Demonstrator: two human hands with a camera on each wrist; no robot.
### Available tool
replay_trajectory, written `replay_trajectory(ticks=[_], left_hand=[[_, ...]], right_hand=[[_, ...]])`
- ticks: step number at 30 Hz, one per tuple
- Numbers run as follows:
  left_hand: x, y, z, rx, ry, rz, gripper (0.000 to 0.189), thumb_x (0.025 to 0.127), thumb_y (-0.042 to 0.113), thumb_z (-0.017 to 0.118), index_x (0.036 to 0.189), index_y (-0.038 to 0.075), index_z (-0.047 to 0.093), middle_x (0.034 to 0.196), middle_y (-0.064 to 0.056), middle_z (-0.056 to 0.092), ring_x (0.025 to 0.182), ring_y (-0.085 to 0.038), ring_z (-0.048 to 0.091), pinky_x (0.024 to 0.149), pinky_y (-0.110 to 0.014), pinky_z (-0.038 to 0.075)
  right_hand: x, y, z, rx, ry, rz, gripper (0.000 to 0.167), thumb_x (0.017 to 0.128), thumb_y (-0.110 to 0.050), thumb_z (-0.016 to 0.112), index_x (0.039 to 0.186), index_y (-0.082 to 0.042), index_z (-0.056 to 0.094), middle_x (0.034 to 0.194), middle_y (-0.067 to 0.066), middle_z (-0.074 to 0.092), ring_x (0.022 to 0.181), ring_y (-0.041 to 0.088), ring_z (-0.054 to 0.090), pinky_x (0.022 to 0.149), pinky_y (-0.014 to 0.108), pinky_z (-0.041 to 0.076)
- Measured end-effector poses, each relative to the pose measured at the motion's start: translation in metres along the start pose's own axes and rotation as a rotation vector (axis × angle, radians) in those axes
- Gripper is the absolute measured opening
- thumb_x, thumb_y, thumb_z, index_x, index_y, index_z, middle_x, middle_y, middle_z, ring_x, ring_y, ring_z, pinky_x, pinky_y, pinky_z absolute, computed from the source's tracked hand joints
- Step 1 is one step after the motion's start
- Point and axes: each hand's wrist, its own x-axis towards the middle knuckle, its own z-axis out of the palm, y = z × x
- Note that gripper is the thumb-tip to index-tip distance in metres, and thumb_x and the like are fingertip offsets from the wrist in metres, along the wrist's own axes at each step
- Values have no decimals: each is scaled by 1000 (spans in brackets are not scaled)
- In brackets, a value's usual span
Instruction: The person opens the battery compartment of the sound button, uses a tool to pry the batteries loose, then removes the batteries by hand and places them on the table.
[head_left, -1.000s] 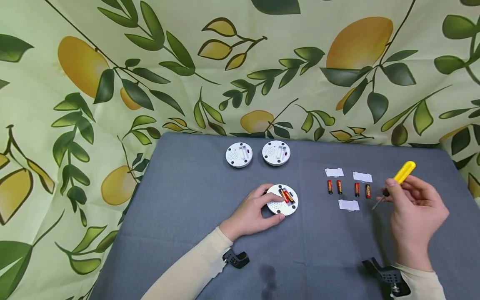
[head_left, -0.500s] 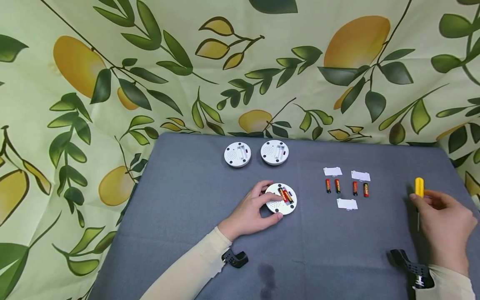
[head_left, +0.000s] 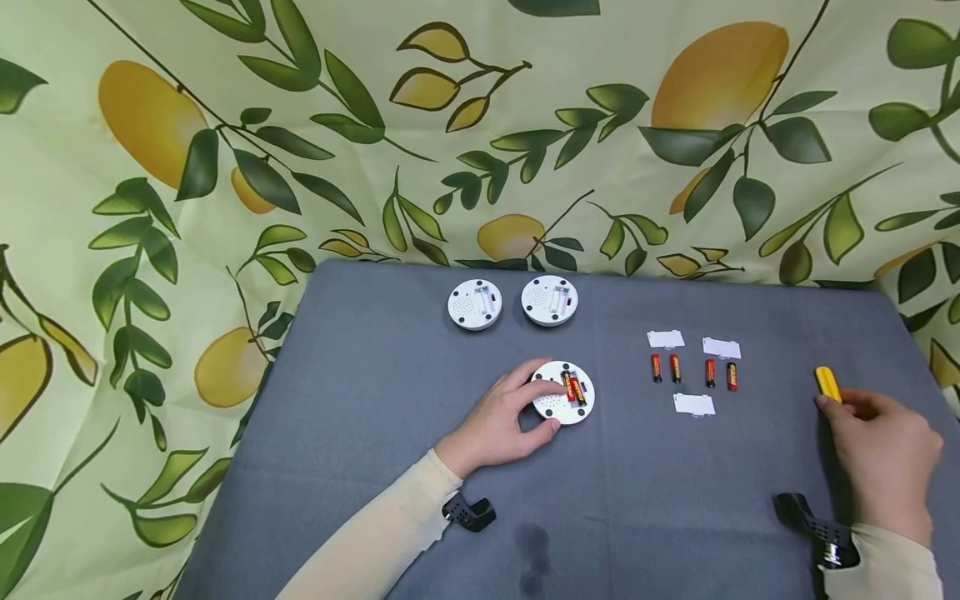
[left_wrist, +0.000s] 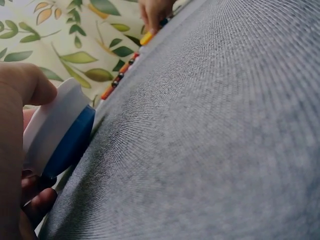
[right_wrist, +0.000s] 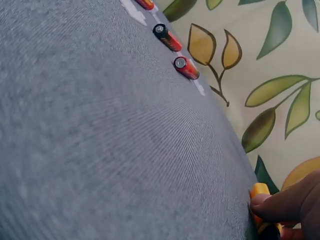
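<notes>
My left hand [head_left: 491, 417] grips a round white battery device [head_left: 551, 410] by its edge, its underside facing up. Two red-and-black batteries [head_left: 573, 388] lie over its compartment, and the index fingertip touches them. Its blue lower side [left_wrist: 72, 142] shows in the left wrist view. Over at the right, my right hand [head_left: 885, 458] pinches the yellow handle of a screwdriver [head_left: 828, 384] between thumb and fingers, low over the cloth. The thumb presses along that handle [right_wrist: 260, 191] in the right wrist view; the shaft is hidden.
Two more round white devices [head_left: 475, 305] sit upside down at the back, their compartments uncovered. Between the hands lie several loose batteries [head_left: 710, 372] and three white compartment covers [head_left: 694, 404]. Grey cloth [head_left: 360, 375] covers the table; a leaf-patterned curtain [head_left: 450, 167] hangs behind.
My right hand has moved right with the screwdriver, away from the batteries, and its handle has swung to tilt left. The left hand keeps its hold on the device.
</notes>
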Motion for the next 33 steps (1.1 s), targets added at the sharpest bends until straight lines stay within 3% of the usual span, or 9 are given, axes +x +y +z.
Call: replay_trajectory(ticks=[3, 5, 7, 10, 12, 16, 20, 26, 33], left_hand=[[0, 0, -2, 21, -9, 11, 38, 99, 29, 76, 137, 25, 72, 168, -4, 45, 147, -25, 51, 116, -48, 44], [0, 1, -2, 22, -20, 16, 39, 99, 30, 76, 137, 24, 72, 169, -6, 45, 146, -26, 52, 115, -49, 45], [0, 2, -2, 15, -27, 16, 40, 99, 32, 77, 138, 25, 72, 169, -7, 44, 145, -26, 52, 115, -49, 46], [1, 2, -2, -1, -21, 6, 43, 97, 35, 81, 138, 26, 72, 169, -8, 44, 147, -27, 51, 117, -49, 45], [2, 2, -2, -11, -8, -2, 44, 96, 35, 84, 137, 26, 72, 168, -8, 43, 148, -25, 49, 118, -48, 44], [1, 1, -1, -35, 15, -9, 43, 94, 33, 86, 134, 24, 74, 164, -5, 45, 145, -20, 50, 119, -42, 43], [0, 0, -1, -55, 12, -10, 43, 95, 32, 85, 135, 24, 74, 162, -2, 45, 144, -16, 50, 119, -38, 43], [0, -1, -1, -54, 7, -7, 44, 96, 31, 85, 138, 23, 73, 163, -2, 46, 144, -19, 50, 120, -40, 42], [1, -1, -2, -50, -5, -5, 43, 97, 32, 83, 138, 23, 73, 165, -1, 45, 145, -19, 50, 120, -41, 43]], right_hand=[[-6, -12, -1, 19, 51, -42, 44, 108, -20, 64, 130, 17, 65, 116, 40, 65, 101, 51, 55, 84, 56, 35], [-14, -24, -1, 74, 108, -108, 41, 106, -19, 68, 130, 15, 68, 115, 37, 65, 95, 34, 59, 86, 45, 39], [-24, -44, -1, 164, 138, -188, 38, 104, -16, 72, 132, 10, 71, 110, 23, 67, 92, 12, 56, 86, 30, 40], [-40, -79, 4, 330, 100, -383, 34, 98, -8, 81, 130, 2, 76, 108, -1, 64, 90, -9, 47, 81, 10, 35], [-53, -102, 9, 407, 28, -522, 38, 93, -1, 85, 130, 0, 76, 108, -11, 59, 93, -7, 52, 82, 8, 40], [-73, -138, 25, 481, -109, -779, 45, 86, 7, 88, 128, -4, 78, 111, -4, 65, 91, 4, 58, 81, 12, 46], [-85, -158, 42, 456, -237, -922, 45, 88, 3, 87, 130, -10, 77, 122, 1, 71, 97, 14, 63, 81, 24, 51], [-91, -172, 67, 343, -416, -1043, 42, 94, -8, 85, 134, -12, 74, 137, 3, 68, 128, 25, 62, 103, 49, 51], [-95, -173, 79, 274, -466, -1006, 45, 94, -16, 86, 136, -7, 73, 136, 8, 61, 123, 27, 60, 101, 54, 52]])
